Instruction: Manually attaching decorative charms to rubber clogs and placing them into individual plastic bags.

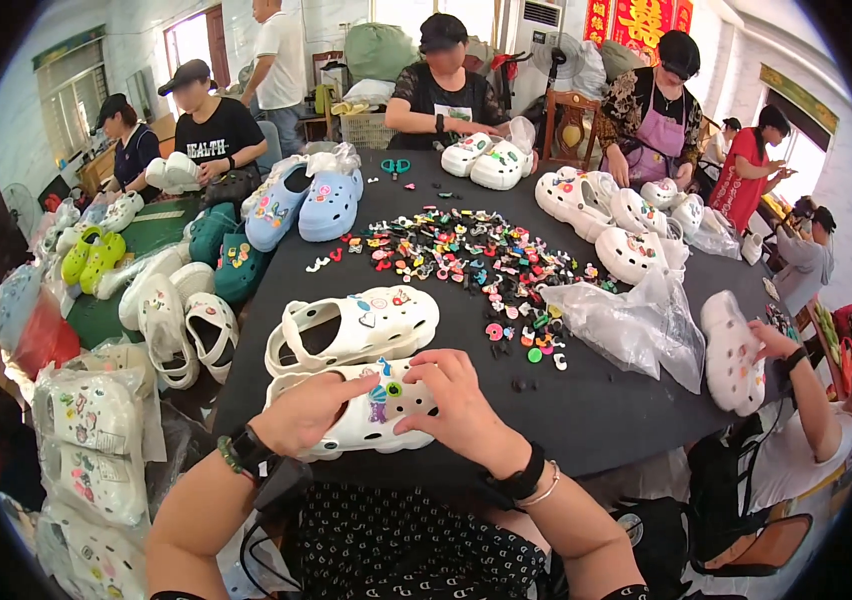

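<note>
Black cloth covers the work table (606,410), which fills the middle of a crowded room with people seated around its edges. Nearest the camera, both of the person's hands rest on a white clog (371,410) lying on its side at the table's near edge. The left hand (304,412) lies over the heel end, fingers curled loosely against the shoe, gripping nothing else. The right hand (458,400) presses on the toe end, its fingertips bent narrowly toward a few small coloured charms (386,388) set in the upper (whether a loose charm is pinched between them cannot be told). Just beyond, touching or nearly touching it, sits a second white clog (356,328) with charms on its top.

To the right of these, a crumpled clear plastic bag (636,320) lies on the cloth, and further right another person's hand (768,342) rests on a white clog (731,352) at the table's edge. Past the pair, a wide scatter of loose charms (466,255) spreads across the middle of the table. Beyond that to the left stand two light blue clogs (301,200), with teal ones beside them; to the right, a cluster of white clogs (606,215). At the far edge lie green-handled scissors (395,166), and a seated person in black holds another white pair (484,160). Bagged white clogs (96,420) pile up at the near left, off the table.
</note>
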### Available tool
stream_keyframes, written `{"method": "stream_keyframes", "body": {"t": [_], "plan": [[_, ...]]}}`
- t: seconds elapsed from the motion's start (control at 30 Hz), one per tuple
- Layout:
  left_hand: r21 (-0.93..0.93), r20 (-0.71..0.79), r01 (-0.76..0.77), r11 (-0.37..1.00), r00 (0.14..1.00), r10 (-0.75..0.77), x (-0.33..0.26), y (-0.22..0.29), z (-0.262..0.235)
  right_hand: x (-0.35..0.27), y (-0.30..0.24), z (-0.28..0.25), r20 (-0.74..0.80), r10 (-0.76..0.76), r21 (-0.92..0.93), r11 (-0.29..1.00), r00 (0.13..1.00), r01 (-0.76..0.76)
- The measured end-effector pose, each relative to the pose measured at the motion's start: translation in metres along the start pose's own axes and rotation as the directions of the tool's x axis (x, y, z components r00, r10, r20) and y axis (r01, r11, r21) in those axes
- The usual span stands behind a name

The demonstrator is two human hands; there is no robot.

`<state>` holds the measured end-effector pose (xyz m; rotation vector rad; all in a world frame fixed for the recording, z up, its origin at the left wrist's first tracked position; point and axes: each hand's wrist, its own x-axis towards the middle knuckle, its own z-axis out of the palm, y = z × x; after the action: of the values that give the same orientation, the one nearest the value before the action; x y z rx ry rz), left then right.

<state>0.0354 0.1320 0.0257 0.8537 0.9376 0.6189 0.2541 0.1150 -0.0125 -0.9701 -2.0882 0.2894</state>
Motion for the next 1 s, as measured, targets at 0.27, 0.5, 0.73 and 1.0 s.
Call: {"method": "stream_keyframes", "body": {"t": [0.27,0.5,0.73,1.0], "plan": [[-0.071,0.02,-0.01,0.997,1.0,0.012,0.009,-0.014,-0.013,0.014,0.002,0.016,0.094,0.164,-0.025,0.986,0.982,-0.162],[-0.127,0.022,-0.069,0.989,0.997,0.072,0.01,-0.02,-0.013,0.023,0.002,0.018,0.109,0.261,-0.004,0.965,0.959,-0.262],[-0.089,0.018,-0.056,0.994,0.998,0.058,0.015,-0.024,-0.016,0.028,0.011,0.019,0.094,0.304,0.073,0.947,0.948,-0.311],[-0.073,-0.089,-0.109,0.991,0.991,0.103,0.003,-0.018,-0.008,0.018,0.015,0.043,-0.123,0.135,-0.003,0.991,0.983,-0.137]]}}
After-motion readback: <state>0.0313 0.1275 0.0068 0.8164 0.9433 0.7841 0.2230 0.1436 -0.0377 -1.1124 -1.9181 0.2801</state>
